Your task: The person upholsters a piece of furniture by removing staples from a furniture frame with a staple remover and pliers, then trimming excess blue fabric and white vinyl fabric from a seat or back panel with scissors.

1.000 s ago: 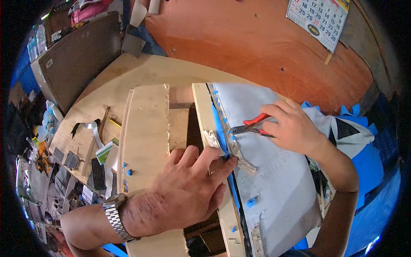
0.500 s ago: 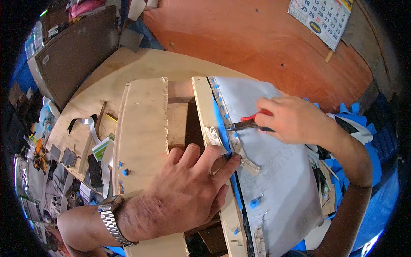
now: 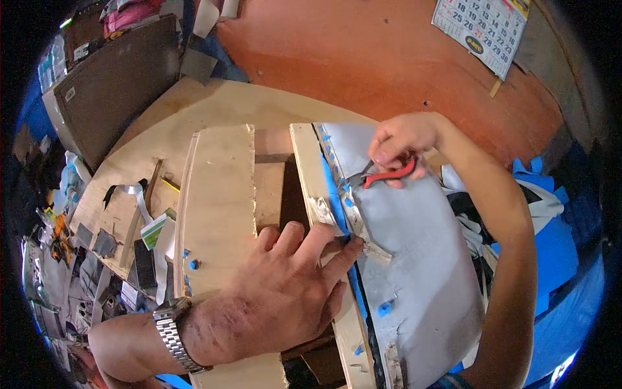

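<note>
My left hand lies flat across a pale wooden frame rail, fingertips pressing a stiff strip at the edge of grey upholstery material. A metal watch sits on that wrist. My right hand is raised over the upper part of the grey sheet and grips red-handled pliers. The pliers' jaws point left at the stapled edge, where blue foam shows between rail and sheet.
A second wooden panel lies left of the rail on a round plywood table. Tape, cards and small tools clutter the left side. A dark board leans at back left. A calendar hangs on the orange wall.
My right hand has lifted and moved up and left along the stapled edge, turning the pliers so the jaws sit higher on the sheet. My left hand has stayed put.
</note>
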Demonstrator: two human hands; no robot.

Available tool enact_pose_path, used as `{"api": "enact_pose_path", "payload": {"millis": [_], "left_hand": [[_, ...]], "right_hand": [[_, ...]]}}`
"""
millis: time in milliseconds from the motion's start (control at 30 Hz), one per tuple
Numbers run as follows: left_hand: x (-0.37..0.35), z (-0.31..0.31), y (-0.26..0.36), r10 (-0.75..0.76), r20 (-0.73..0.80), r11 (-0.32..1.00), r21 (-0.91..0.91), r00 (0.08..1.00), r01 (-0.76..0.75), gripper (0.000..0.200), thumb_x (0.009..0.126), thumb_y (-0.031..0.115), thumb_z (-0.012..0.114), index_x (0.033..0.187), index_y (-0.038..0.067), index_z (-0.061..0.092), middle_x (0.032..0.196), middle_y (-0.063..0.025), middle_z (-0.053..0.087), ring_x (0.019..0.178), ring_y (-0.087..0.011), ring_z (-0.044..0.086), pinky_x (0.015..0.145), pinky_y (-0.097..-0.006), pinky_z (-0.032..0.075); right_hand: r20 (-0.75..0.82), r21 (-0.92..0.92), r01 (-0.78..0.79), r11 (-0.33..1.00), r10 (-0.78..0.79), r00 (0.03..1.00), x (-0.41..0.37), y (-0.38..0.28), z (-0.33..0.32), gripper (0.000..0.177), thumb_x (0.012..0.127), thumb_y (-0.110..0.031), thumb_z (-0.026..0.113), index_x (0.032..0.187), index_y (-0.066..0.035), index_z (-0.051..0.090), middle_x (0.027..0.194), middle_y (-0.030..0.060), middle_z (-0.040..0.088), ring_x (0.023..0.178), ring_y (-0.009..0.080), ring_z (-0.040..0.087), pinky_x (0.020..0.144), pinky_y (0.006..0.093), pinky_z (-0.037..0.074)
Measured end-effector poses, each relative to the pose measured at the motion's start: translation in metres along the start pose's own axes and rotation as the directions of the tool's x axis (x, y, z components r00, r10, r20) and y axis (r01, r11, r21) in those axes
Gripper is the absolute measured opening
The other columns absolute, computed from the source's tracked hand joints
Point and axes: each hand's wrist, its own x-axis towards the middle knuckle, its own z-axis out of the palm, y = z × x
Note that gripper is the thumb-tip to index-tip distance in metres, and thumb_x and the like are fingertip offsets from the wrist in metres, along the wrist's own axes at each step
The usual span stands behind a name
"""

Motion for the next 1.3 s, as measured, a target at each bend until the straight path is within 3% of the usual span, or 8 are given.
{"api": "enact_pose_path", "payload": {"millis": [167,400,533,700,767,867,1067,1300], "left_hand": [[0.002,0.0,-0.005,-0.039,-0.067,0.992,-0.118,0.997,0.031,0.046,0.085,0.019,0.068,0.127,0.005,0.054,0.11,-0.0162,0.053,0.099,-0.0349,0.059,0.084,-0.045,0.049],[0.011,-0.003,-0.013,-0.067,-0.032,0.987,-0.15,0.997,0.061,0.058,0.084,0.023,0.074,0.133,0.003,0.048,0.111,-0.019,0.055,0.106,-0.0379,0.057,0.095,-0.0462,0.046],[0.039,-0.008,-0.023,0.116,-0.023,0.993,-0.025,0.993,-0.117,0.053,0.084,0.025,0.075,0.129,0.006,0.055,0.117,-0.019,0.057,0.113,-0.035,0.055,0.098,-0.0447,0.045],[0.07,-0.036,-0.05,0.184,0.246,0.983,-0.034,0.952,-0.181,0.035,0.09,0.022,0.069,0.119,0.004,0.062,0.116,-0.0168,0.062,0.103,-0.0309,0.062,0.098,-0.0406,0.047],[0.067,-0.043,-0.084,-0.305,0.163,0.899,-0.275,0.938,0.34,0.029,0.094,0.016,0.064,0.119,0.002,0.062,0.112,-0.0166,0.064,0.1,-0.0288,0.065,0.097,-0.0395,0.048],[0.049,-0.042,-0.085,-0.304,-0.203,0.933,0.134,0.931,0.334,0.027,0.096,0.015,0.06,0.12,0.001,0.062,0.116,-0.017,0.063,0.104,-0.0288,0.063,0.095,-0.0387,0.049],[0.045,-0.013,0.033,-0.233,0.15,0.972,0.08,0.961,0.223,0.047,0.093,0.027,0.069,0.135,0.009,0.056,0.133,-0.0166,0.056,0.126,-0.0346,0.051,0.105,-0.0414,0.042],[0.014,-0.035,0.087,-0.287,-0.099,0.94,0.162,0.953,0.3,0.019,0.089,0.018,0.073,0.084,0.0,0.068,0.129,-0.0151,0.059,0.119,-0.0318,0.057,0.101,-0.0396,0.044]], "right_hand": [[-0.393,-0.918,-0.283,0.28,-0.742,0.543,-0.068,0.0,0.104,0.026,0.095,-0.028,0.062,0.099,-0.003,0.066,0.098,0.011,0.068,0.082,0.0268,0.064,0.071,0.0363,0.05],[-0.993,-0.072,0.393,0.917,-0.031,-0.11,-0.118,0.189,0.199,0.032,0.1,-0.027,0.055,0.11,0.002,0.064,0.102,0.0085,0.066,0.085,0.0139,0.058,0.08,0.0316,0.048],[-0.895,-0.393,-0.578,0.715,-0.153,0.42,-0.09,0.487,0.291,0.043,0.091,-0.035,0.064,0.119,-0.003,0.063,0.096,0.0133,0.07,0.093,0.031,0.065,0.091,0.0419,0.049],[-0.909,0.233,-0.315,0.92,0.321,0.265,-0.011,0.494,0.354,0.043,0.089,-0.034,0.065,0.119,-0.003,0.063,0.098,0.0141,0.069,0.096,0.0326,0.064,0.093,0.0432,0.049],[-0.924,0.252,-0.254,0.934,0.31,0.225,0.002,0.491,0.357,0.043,0.088,-0.034,0.066,0.119,-0.004,0.063,0.099,0.0145,0.069,0.096,0.0332,0.064,0.093,0.0438,0.049],[-0.942,0.258,-0.151,0.954,0.283,0.178,0.016,0.489,0.354,0.043,0.087,-0.033,0.067,0.119,-0.004,0.063,0.1,0.015,0.069,0.098,0.0341,0.064,0.094,0.0446,0.048],[-0.997,0.048,0.084,0.995,0.043,0.059,0.052,0.484,0.34,0.044,0.085,-0.032,0.069,0.119,-0.005,0.063,0.103,0.016,0.069,0.1,0.036,0.063,0.096,0.0463,0.048],[-0.879,-0.456,-0.578,0.676,-0.443,0.176,0.076,0.483,0.364,0.046,0.088,-0.025,0.063,0.132,-0.017,0.056,0.133,0.0153,0.057,0.122,0.0359,0.052,0.094,0.0503,0.048]]}}
